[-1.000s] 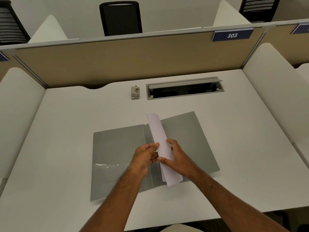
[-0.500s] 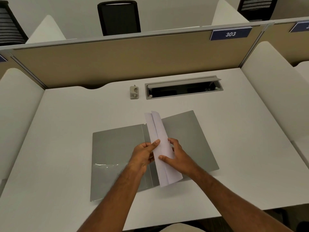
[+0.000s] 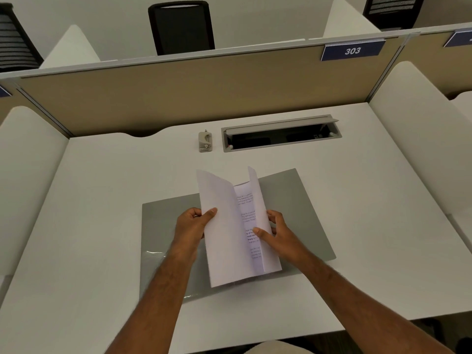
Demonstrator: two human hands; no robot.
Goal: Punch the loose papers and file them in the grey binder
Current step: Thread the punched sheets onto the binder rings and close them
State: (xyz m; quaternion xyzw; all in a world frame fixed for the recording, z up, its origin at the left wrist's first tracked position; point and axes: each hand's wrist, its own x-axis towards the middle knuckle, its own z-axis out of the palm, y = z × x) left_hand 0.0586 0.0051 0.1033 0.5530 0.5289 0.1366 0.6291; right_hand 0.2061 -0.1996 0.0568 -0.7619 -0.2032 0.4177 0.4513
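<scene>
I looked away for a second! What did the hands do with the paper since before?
The papers, folded shut into a narrow strip a second ago, have been opened out: the left hand drew its flap leftward while the right hand kept the other flap, so printed text now shows inside. Both hands still hold them. The grey binder stays open flat and the hole punch has not moved.

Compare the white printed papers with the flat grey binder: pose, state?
The white printed papers are half-unfolded and held up by the left hand and right hand; the flat grey binder lies open, unheld, on the desk. Papers show text; the binder is plain. Both sit mid-desk.
</scene>
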